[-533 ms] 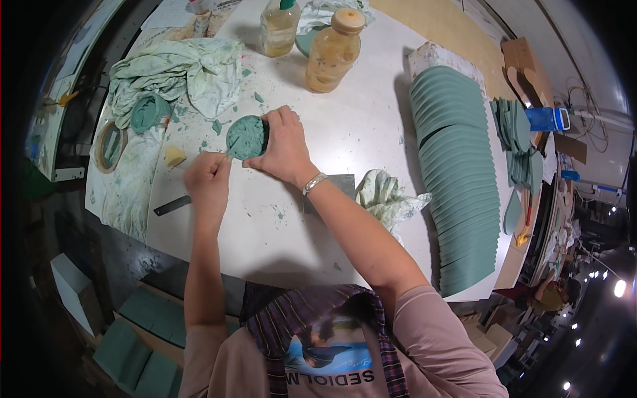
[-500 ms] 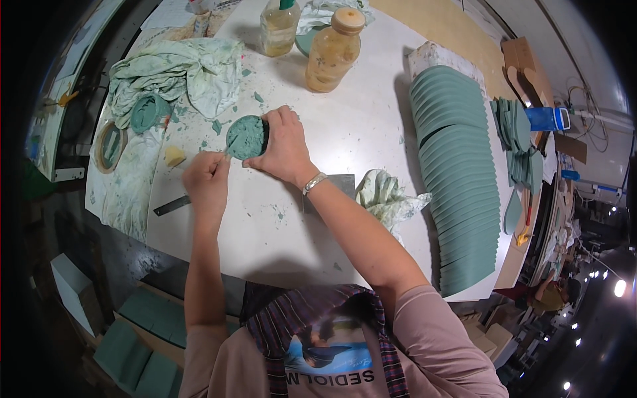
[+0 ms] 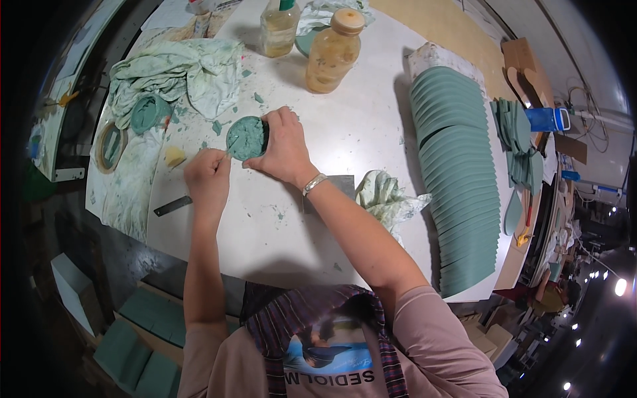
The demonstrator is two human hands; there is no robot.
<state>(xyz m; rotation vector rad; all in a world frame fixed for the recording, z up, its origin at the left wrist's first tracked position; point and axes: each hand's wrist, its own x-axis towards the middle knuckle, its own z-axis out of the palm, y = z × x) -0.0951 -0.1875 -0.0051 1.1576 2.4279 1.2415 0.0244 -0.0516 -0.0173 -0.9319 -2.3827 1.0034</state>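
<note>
My right hand point(image 3: 286, 147) curves round the far right side of a small round tub of green paste point(image 3: 247, 138), holding it on the white table. At the tub's near left edge my left hand point(image 3: 208, 174) is closed in a pinch. From its fingertips a thin stick-like tool point(image 3: 231, 150) reaches into the paste; most of it is hidden. Below the left hand lies a dark flat blade point(image 3: 172, 206). A yellow sponge piece point(image 3: 175, 156) sits left of that hand. Close to my right forearm are a grey metal plate point(image 3: 342, 184) and a crumpled, stained cloth point(image 3: 388, 198).
A long row of overlapping green sheets point(image 3: 458, 179) runs along the right. Two bottles, one clear point(image 3: 279, 30) and one amber point(image 3: 332, 56), stand at the back. At left are a stained rag point(image 3: 179, 76), another green tub point(image 3: 147, 114) and a tape roll point(image 3: 109, 147).
My left hand has shifted slightly right, and the paste's surface looks a little different. The right hand keeps its hold on the tub.
</note>
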